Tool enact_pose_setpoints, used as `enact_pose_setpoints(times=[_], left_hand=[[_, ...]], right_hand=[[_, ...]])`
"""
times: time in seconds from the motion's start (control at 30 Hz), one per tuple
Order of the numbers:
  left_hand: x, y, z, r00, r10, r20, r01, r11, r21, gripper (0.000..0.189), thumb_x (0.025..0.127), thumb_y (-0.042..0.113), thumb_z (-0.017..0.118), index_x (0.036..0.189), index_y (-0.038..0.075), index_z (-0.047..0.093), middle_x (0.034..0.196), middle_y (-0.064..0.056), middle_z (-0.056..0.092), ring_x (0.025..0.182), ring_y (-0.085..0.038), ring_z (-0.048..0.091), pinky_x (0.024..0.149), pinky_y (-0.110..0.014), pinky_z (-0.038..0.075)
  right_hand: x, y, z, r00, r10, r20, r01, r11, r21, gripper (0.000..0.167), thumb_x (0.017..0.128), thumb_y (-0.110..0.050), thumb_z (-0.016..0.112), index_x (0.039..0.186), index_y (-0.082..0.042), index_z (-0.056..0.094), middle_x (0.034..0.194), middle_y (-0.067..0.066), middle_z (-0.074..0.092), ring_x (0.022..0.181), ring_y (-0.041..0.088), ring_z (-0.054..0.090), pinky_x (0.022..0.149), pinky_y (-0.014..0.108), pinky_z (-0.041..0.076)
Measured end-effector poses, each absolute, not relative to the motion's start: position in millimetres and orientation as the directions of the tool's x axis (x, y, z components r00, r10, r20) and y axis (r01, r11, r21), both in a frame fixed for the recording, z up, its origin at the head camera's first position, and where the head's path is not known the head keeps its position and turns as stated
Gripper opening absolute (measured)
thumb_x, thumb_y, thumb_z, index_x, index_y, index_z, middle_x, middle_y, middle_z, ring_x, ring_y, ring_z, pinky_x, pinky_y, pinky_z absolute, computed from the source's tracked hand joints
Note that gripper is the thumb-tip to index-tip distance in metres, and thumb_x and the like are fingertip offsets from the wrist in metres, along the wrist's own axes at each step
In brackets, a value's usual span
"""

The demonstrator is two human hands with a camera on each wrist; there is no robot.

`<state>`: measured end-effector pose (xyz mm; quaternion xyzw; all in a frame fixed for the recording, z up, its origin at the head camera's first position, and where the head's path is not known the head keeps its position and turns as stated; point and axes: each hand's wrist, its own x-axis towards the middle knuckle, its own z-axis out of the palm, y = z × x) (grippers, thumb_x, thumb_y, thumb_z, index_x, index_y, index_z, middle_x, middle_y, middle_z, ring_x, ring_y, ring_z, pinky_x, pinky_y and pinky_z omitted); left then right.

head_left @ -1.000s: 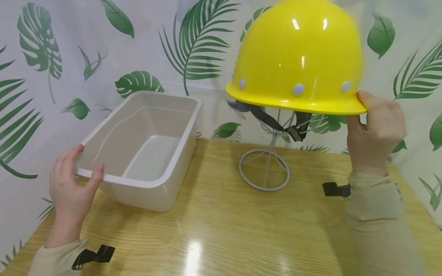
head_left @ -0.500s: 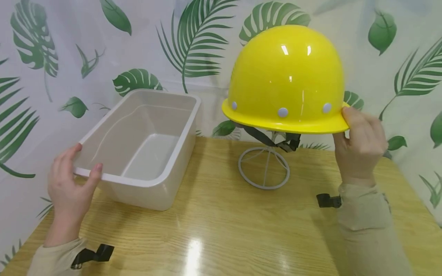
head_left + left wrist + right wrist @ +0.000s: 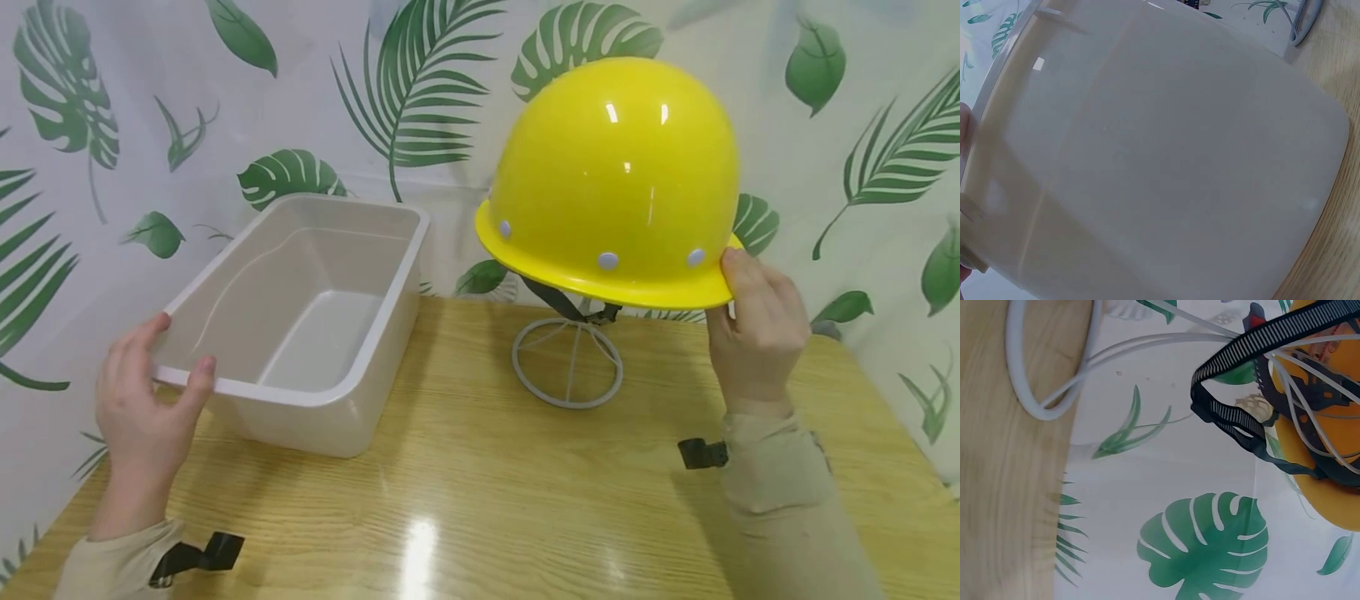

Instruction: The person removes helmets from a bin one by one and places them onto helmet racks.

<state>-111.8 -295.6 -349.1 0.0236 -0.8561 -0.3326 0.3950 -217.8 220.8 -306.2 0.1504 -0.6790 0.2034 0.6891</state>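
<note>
A yellow hard hat sits over the head of a white wire stand, its shell hiding the stand's upper part. My right hand pinches the brim at the hat's right end. In the right wrist view, stand wires reach up inside the hard hat, and a black chin strap hangs below it in a loop. My left hand grips the rim of a beige plastic bin at its near left corner, thumb on the front edge. The bin's outer wall fills most of the left wrist view.
The wooden table carries the bin at left and the stand at centre right. Behind it hangs a white backdrop printed with green leaves. A black wrist mount juts from the left sleeve, another from the right.
The hard hat has come down and to the left over the stand, with my right hand on its brim, and its right end has dipped. My left hand stays on the bin.
</note>
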Motion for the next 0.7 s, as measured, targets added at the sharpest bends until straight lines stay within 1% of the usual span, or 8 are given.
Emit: enact_pose_setpoints(times=[0.17,0.33,0.4,0.6,0.7], left_hand=[[-111.6,-295.3,-350.2,-0.687,-0.304,0.66,0.219,0.78,0.587,0.067,0.078,0.033,0.062,0.136,0.002,0.05,0.132,-0.021,0.051,0.113,-0.039,0.045,0.09,-0.054,0.035],[-111.5,-294.8,-351.4,-0.688,-0.303,0.659,0.218,0.78,0.587,0.067,0.078,0.034,0.062,0.136,0.002,0.05,0.132,-0.022,0.05,0.113,-0.04,0.044,0.091,-0.053,0.034],[-111.5,-294.9,-351.9,-0.688,-0.303,0.66,0.218,0.781,0.586,0.067,0.078,0.034,0.061,0.136,0.002,0.05,0.132,-0.022,0.05,0.113,-0.04,0.044,0.092,-0.052,0.033],[-111.1,-294.0,-352.7,-0.681,-0.299,0.668,0.234,0.776,0.586,0.067,0.078,0.034,0.062,0.135,0.001,0.05,0.132,-0.022,0.05,0.114,-0.041,0.044,0.094,-0.049,0.031],[-111.5,-293.3,-352.8,-0.678,-0.297,0.673,0.242,0.774,0.585,0.066,0.079,0.033,0.061,0.135,0.001,0.05,0.132,-0.023,0.05,0.113,-0.041,0.044,0.094,-0.049,0.031]], right_hand=[[-219.1,226.0,-311.8,-0.011,0.064,0.998,-0.488,0.871,-0.061,0.015,0.081,0.0,0.073,0.097,0.0,0.073,0.096,0.012,0.072,0.083,0.039,0.067,0.082,0.044,0.054],[-216.9,233.4,-311.1,-0.053,0.032,0.998,-0.493,0.868,-0.054,0.02,0.081,0.0,0.074,0.101,-0.002,0.074,0.098,0.012,0.071,0.085,0.038,0.067,0.084,0.043,0.053],[-215.6,236.4,-310.8,-0.073,0.005,0.997,-0.487,0.872,-0.04,0.022,0.081,-0.001,0.074,0.102,-0.002,0.073,0.099,0.012,0.071,0.087,0.037,0.067,0.085,0.043,0.053],[-211.8,241.9,-312.9,-0.086,-0.09,0.992,-0.472,0.881,0.039,0.023,0.083,-0.001,0.072,0.105,-0.001,0.072,0.102,0.012,0.071,0.088,0.036,0.068,0.083,0.044,0.054],[-210.3,244.4,-314.0,-0.102,-0.117,0.988,-0.48,0.876,0.054,0.024,0.083,0.0,0.071,0.108,-0.001,0.071,0.104,0.013,0.07,0.089,0.037,0.067,0.085,0.043,0.053]])
